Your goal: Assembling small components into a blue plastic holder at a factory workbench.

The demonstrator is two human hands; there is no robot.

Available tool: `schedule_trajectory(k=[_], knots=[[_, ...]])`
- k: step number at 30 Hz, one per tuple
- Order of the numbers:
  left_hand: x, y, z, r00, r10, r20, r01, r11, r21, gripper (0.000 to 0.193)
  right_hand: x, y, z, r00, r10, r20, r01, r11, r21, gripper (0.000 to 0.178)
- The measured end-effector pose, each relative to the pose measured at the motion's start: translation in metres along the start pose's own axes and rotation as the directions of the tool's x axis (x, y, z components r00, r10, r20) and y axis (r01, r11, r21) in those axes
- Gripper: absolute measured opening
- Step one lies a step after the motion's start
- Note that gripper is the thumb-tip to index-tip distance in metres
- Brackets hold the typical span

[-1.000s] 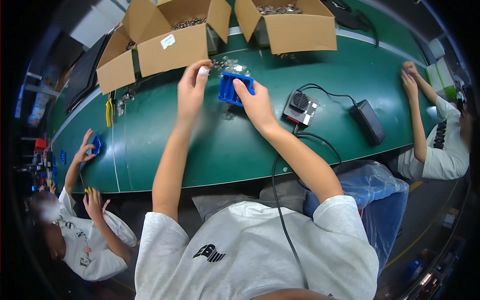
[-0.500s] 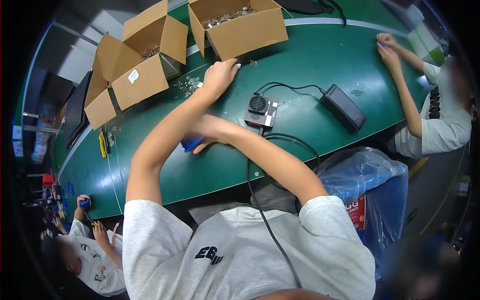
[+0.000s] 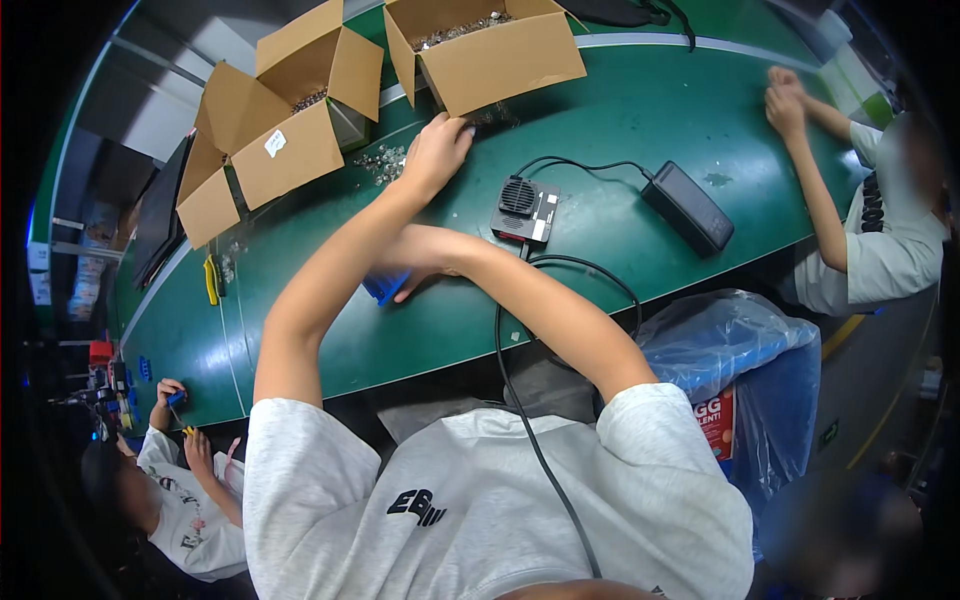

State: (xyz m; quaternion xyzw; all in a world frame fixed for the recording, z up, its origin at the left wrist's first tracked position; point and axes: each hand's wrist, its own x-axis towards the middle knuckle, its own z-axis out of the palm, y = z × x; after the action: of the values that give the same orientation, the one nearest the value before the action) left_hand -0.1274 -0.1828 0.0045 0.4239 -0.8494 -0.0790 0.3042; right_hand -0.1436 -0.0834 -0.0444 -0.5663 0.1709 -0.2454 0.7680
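Note:
My left hand reaches out below the far carton, its fingers curled downward. Small shiny parts lie just past its fingertips, smeared in the picture; whatever the fingers pinch is hidden. Beside that wrist is a scattered pile of small metal parts. My right hand passes beneath my left forearm and is closed around a blue plastic piece. The forearm covers much of that piece and most of the right fingers.
An open carton of metal parts stands left. Yellow-handled pliers lie near it. A small device with a fan is cabled to a black power bank. A plastic-lined blue bin stands right. Co-workers' hands are at both table ends.
The view has shifted slightly. My left hand stays by the far carton, where more shiny parts now show, blurred, beside its fingertips. The blue piece in my right hand has tilted slightly.

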Motion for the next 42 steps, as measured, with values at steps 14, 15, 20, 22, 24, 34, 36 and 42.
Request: schedule_trajectory(k=[14, 15, 20, 22, 24, 34, 36, 42], knots=[[-0.011, -0.008, -0.006, 0.999, -0.048, -0.002, 0.048, 0.996, -0.069, 0.019, 0.009, 0.009, 0.005, 0.994, -0.076, 0.084, 0.077, 0.997, -0.012, 0.042], [-0.012, -0.006, -0.008, 0.996, -0.085, 0.014, 0.086, 0.993, -0.087, 0.019, 0.009, 0.010, 0.006, 0.991, -0.088, 0.103, 0.093, 0.995, -0.047, 0.042], [-0.001, 0.009, 0.007, 0.997, -0.059, 0.055, 0.066, 0.988, -0.142, 0.019, 0.009, 0.028, -0.012, 0.981, -0.160, 0.110, 0.170, 0.981, -0.090, 0.042], [-0.008, -0.007, 0.001, 0.998, -0.040, 0.048, 0.044, 0.995, -0.093, 0.018, 0.006, 0.007, 0.002, 0.996, -0.047, 0.081, 0.054, 0.996, -0.078, 0.043], [-0.012, -0.011, -0.005, 0.995, -0.078, 0.063, 0.084, 0.992, -0.091, 0.017, -0.005, -0.018, 0.015, 0.998, 0.009, 0.058, -0.005, 0.998, -0.070, 0.044], [-0.090, -0.017, -0.140, 0.873, -0.481, 0.076, 0.356, 0.525, -0.773, 0.022, -0.022, -0.060, 0.011, 0.922, 0.177, -0.345, -0.060, 0.944, 0.324, 0.043], [-0.122, -0.031, -0.136, 0.840, -0.540, 0.040, 0.328, 0.448, -0.832, 0.020, -0.023, -0.067, 0.010, 0.896, 0.120, -0.427, 0.049, 0.930, 0.364, 0.044], [-0.149, -0.020, -0.114, 0.841, -0.534, 0.089, 0.360, 0.427, -0.829, 0.020, -0.019, -0.061, 0.007, 0.864, 0.064, -0.499, 0.179, 0.888, 0.423, 0.043]])
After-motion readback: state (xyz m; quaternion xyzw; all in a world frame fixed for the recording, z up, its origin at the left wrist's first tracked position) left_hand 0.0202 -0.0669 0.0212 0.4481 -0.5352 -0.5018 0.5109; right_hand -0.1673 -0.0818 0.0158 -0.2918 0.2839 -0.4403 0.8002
